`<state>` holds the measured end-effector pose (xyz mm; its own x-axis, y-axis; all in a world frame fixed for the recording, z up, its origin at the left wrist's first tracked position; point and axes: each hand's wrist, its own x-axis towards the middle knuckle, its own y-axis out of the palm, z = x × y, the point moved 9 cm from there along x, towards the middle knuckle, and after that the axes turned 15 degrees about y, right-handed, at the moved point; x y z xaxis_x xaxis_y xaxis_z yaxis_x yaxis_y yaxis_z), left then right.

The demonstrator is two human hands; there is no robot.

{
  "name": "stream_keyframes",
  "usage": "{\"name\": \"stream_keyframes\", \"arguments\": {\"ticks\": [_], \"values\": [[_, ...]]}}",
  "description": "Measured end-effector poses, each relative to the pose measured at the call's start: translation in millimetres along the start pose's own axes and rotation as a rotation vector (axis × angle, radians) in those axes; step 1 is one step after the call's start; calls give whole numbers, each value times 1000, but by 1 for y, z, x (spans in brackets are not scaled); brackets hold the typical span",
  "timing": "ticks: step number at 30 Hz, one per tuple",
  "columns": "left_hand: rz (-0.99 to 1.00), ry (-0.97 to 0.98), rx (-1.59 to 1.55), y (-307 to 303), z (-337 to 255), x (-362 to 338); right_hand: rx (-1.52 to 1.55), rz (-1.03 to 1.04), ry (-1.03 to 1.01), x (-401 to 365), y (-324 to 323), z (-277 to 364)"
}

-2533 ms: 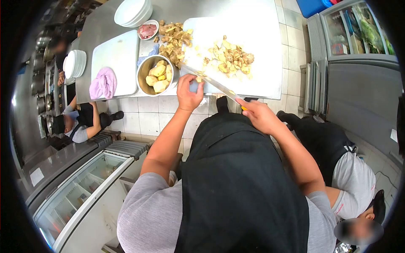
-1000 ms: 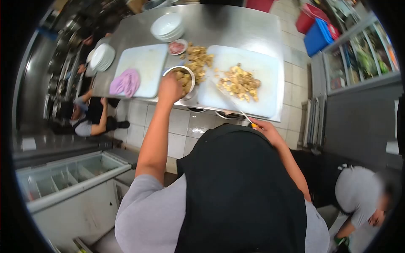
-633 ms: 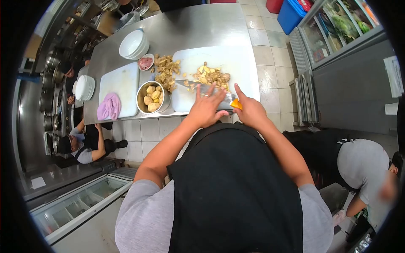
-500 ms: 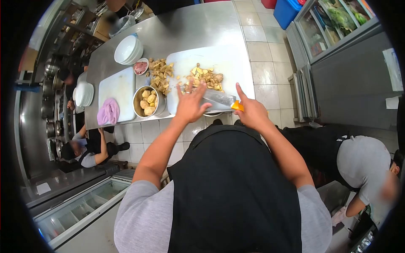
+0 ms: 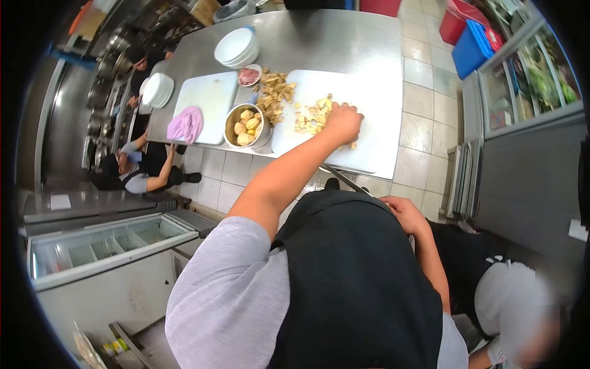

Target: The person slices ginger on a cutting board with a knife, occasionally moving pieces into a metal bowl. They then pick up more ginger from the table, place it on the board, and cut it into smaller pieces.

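Note:
My left hand point(image 5: 344, 125) reaches down onto a white cutting board point(image 5: 375, 147), its fingers curled over chopped pale yellow pieces point(image 5: 312, 120) that look like ginger. How many pieces it grips is hidden under the knuckles. Low by my apron, past the table's front edge, my right hand point(image 5: 405, 215) is closed. A knife blade point(image 5: 347, 178), seen nearly edge-on, points up and left from it; the handle is out of sight. Left of the chopped pieces, a heap of brownish peelings point(image 5: 275, 92) spreads past the board's edge. A steel pot point(image 5: 264, 134) of peeled yellow chunks point(image 5: 247, 128) stands nearby.
Further left lie a second cutting board point(image 5: 212, 98) and a pink cloth point(image 5: 185, 125). White bowls point(image 5: 236, 48) and a small dish of meat point(image 5: 249, 76) stand behind the pot. Co-workers are at the left point(image 5: 144, 169) and close at my right point(image 5: 504, 289).
My left hand has moved right onto the chopped pieces and curled. My right hand has drawn the knife back off the board to my waist. The view has shifted right.

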<state>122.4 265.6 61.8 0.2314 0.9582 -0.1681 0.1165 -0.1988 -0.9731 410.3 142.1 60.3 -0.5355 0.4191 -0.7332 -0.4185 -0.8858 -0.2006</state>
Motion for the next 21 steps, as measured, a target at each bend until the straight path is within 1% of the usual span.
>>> {"name": "stream_keyframes", "arguments": {"ticks": [1, 3, 5, 6, 7, 8, 9, 11, 13, 15, 16, 18, 19, 21], "values": [[19, 9, 10, 5, 0, 5, -15, 12, -10, 12, 0, 4], [40, 17, 17, 9, 4, 6, -195, -4, -75, 36, 2, 16], [-80, -19, -64, -7, 6, 0, -200, -12, -79, 62, 8, 23], [-82, -15, -71, -6, 9, -1, -203, -30, -85, 73, 7, 30], [-301, -112, -349, -16, 25, -9, -204, -37, -79, 79, 4, 43], [-514, -210, -632, -20, 44, -20, -171, -25, -21, 86, 4, 51], [-507, -205, -644, -18, 53, -25, -135, -10, 42, 93, 4, 56], [-744, -303, -1630, 8, 85, -45, -116, -29, -1, 109, -1, 73], [-788, -263, -1949, -3, 94, -89, -40, -74, 12, 115, -6, 89], [-776, -382, -1995, 18, 117, -129, -28, -108, 38, 125, -9, 93], [-765, -390, -2011, 27, 122, -144, -28, -109, 57, 129, -8, 90], [-742, -529, -1665, 48, 139, -183, 19, -228, 73, 136, -7, 83], [-724, -544, -1678, 47, 132, -194, 23, -222, 95, 139, 2, 77], [-625, -418, -1088, 22, 126, -210, -63, -410, -50, 135, 10, 83]]}}
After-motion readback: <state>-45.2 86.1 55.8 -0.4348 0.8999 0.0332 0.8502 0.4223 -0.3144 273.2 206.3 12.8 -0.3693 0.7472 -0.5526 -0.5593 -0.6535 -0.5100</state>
